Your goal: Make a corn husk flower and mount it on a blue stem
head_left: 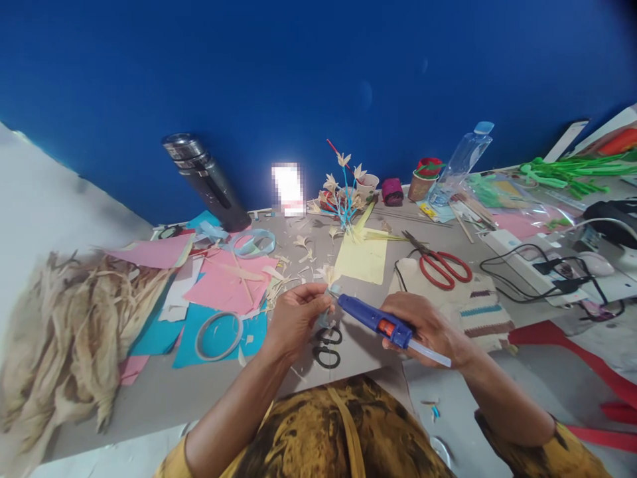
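Observation:
My left hand (301, 312) is closed in a pinch on a small pale flower (329, 274), whose petals stand up above my fingertips. My right hand (423, 322) is wrapped round a blue glue gun (361, 312), with a white glue stick (430, 353) sticking out of its back end. The gun's nozzle points left and is right by the base of the flower; whether they touch is hard to tell. Below them, dark-handled scissors (327, 348) lie on the table near its front edge. Similar pale flowers on blue stems (346, 192) stand farther back.
Red-handled scissors (442, 265) lie on a cloth at the right, near a power strip (535, 272) with black cables. A dark flask (212, 182), tape rolls (219, 336), coloured paper (233, 279) and dried husks (84, 332) are at the left. A plastic bottle (462, 162) leans at the back.

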A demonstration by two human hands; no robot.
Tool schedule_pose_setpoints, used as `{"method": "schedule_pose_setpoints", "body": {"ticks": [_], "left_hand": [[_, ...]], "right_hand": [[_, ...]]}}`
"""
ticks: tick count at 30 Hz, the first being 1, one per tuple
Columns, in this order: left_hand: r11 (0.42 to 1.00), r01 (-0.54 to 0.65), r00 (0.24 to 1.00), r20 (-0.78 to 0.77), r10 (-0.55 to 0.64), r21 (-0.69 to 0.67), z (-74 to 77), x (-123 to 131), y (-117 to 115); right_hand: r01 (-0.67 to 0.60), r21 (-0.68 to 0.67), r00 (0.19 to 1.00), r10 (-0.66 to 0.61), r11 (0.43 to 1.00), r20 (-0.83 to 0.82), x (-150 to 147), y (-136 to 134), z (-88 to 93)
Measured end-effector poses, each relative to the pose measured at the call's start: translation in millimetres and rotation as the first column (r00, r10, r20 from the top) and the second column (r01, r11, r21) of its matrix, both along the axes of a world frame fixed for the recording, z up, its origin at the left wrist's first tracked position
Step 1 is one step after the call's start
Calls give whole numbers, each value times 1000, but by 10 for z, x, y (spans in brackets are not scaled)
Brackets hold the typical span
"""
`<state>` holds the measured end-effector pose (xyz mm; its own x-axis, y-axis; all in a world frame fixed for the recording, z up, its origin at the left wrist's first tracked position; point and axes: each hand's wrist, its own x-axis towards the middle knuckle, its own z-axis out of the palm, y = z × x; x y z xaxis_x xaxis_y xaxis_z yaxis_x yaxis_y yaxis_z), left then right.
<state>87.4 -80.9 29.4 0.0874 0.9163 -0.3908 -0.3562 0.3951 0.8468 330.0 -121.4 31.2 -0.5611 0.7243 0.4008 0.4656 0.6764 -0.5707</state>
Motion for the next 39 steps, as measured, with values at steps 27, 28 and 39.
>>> {"method": "schedule_pose_setpoints", "body": {"ticks": [27, 28, 39], "left_hand": [[999, 32, 991, 133, -34, 18, 151, -60, -5], [999, 49, 989, 141, -51, 19, 165, -55, -10], [977, 191, 965, 163, -205, 98, 244, 21, -120]], "right_hand": [[417, -17, 829, -372, 909, 418, 382, 193, -257], [411, 1, 845, -381, 912, 375, 368, 175, -225], [153, -563, 739, -473, 812, -481, -708, 69, 110]]}}
